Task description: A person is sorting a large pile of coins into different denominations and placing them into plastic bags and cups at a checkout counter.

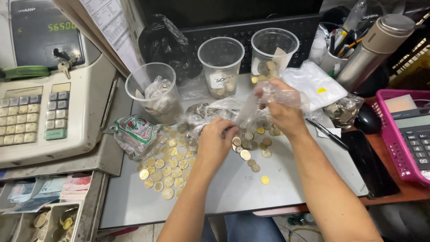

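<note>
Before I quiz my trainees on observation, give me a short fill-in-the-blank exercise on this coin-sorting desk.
1. Both hands, left hand and right hand, grip a clear plastic ____.
2. Behind the coins stand ____ clear cups.
3. The calculator sits in a ____ basket.
4. The cash register lies on the ____ side.

Missing words: bag; three; pink; left

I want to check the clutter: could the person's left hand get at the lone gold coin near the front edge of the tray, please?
Probably yes. The lone gold coin lies on bare tray with nothing over it, but the left hand is pinching the clear plastic bag.
</note>
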